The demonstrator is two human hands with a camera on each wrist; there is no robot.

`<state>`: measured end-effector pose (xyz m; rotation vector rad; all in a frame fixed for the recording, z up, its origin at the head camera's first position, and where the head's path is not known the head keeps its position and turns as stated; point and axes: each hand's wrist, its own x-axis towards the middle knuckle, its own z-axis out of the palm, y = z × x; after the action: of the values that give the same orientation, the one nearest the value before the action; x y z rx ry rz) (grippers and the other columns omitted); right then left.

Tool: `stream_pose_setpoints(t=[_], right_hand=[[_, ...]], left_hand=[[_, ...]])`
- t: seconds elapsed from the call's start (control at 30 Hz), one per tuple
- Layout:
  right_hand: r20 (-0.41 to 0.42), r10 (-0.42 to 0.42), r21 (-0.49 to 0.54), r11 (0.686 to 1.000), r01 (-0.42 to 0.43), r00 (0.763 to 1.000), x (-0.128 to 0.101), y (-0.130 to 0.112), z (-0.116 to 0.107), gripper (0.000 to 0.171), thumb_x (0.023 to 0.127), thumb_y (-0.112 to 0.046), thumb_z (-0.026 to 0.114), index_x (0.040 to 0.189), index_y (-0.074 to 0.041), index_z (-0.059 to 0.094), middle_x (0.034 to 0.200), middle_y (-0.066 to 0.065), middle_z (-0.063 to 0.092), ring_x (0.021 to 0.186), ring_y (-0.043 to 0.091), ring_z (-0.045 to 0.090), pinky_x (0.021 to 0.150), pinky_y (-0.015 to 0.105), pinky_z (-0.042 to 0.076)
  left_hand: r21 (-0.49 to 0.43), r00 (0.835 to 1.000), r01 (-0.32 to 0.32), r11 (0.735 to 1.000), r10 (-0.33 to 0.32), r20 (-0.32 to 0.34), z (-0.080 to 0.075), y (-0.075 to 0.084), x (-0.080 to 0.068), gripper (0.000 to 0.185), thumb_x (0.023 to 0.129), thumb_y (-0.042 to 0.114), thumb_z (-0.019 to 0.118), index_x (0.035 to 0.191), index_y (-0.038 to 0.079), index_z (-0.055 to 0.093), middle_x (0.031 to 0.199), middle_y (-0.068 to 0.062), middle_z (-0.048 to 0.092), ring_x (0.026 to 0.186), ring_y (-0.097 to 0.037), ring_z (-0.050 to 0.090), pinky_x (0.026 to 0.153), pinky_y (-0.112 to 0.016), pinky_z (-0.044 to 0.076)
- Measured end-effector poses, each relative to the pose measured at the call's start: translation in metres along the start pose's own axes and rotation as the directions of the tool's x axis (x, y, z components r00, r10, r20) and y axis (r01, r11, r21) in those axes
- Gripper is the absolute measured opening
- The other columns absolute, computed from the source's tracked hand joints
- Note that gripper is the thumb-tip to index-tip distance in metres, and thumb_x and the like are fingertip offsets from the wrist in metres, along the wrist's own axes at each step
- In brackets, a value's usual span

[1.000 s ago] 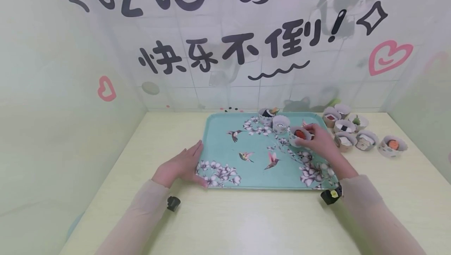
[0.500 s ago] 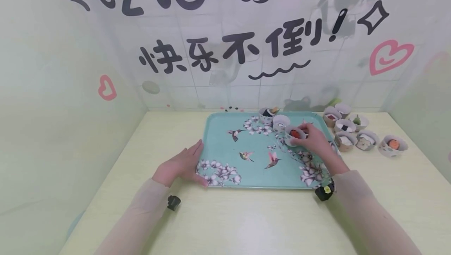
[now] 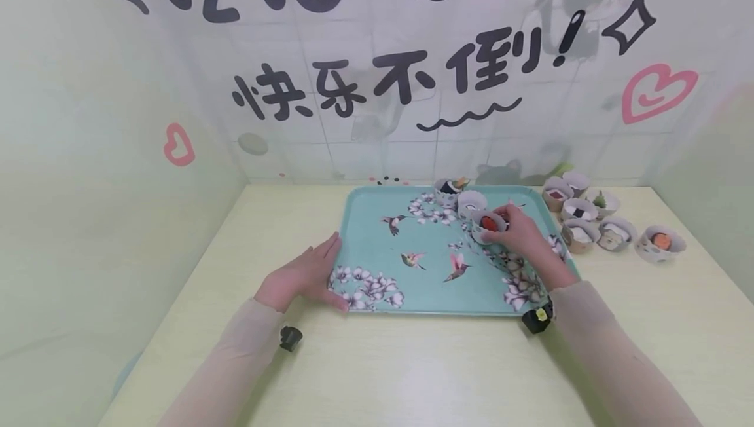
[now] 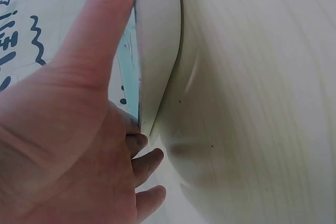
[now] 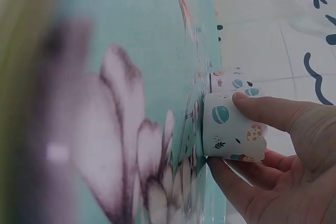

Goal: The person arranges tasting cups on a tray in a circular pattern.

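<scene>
My right hand pinches a paper baking cup with something red in it. In the right wrist view the cup is white with macaron prints, thumb on one side and fingers on the other, its base right at the tray. Behind it on the teal bird-and-blossom tray stand two more cups: a pale one and one holding a dark piece. Against the tray's left edge and front corner rests my left hand, fingers straight; its thumb lies along the rim in the left wrist view.
Several cups with small pieces cluster right of the tray, among them one with a green piece and one with a dark square. A cup with an orange piece stands farther right. A lettered wall closes the back.
My right hand has slid the cup with the red piece leftward over the tray, up close to the pale cup. My left hand has stayed at the tray's edge.
</scene>
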<state>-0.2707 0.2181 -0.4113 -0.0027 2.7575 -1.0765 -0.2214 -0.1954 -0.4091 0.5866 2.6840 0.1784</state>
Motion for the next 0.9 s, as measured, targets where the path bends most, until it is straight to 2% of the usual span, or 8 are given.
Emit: stream_pose_setpoints(t=[0.5,0.9], right_hand=[[-0.003,-0.016,0.035,0.999,0.016,1.000,-0.008,0.000,-0.005,0.072,0.092,-0.029,0.072,0.147,0.003,0.037,0.146,0.030,0.046,0.134,0.045,0.046,0.108,0.057,0.047],[-0.024,-0.065,0.127,0.990,0.068,0.998,-0.022,0.005,-0.018,0.068,0.095,-0.022,0.067,0.148,0.005,0.034,0.145,0.030,0.046,0.135,0.047,0.046,0.109,0.058,0.047]], left_hand=[[-0.011,1.000,0.005,1.000,-0.005,-0.003,-0.003,0.003,-0.002,0.138,0.067,0.062,0.082,0.155,-0.011,0.006,0.165,-0.029,0.004,0.153,-0.044,0.012,0.125,-0.061,0.019],[-0.011,1.000,0.010,1.000,-0.010,-0.002,-0.005,0.005,-0.003,0.138,0.067,0.062,0.083,0.155,-0.011,0.005,0.165,-0.028,0.003,0.153,-0.044,0.012,0.125,-0.061,0.018]])
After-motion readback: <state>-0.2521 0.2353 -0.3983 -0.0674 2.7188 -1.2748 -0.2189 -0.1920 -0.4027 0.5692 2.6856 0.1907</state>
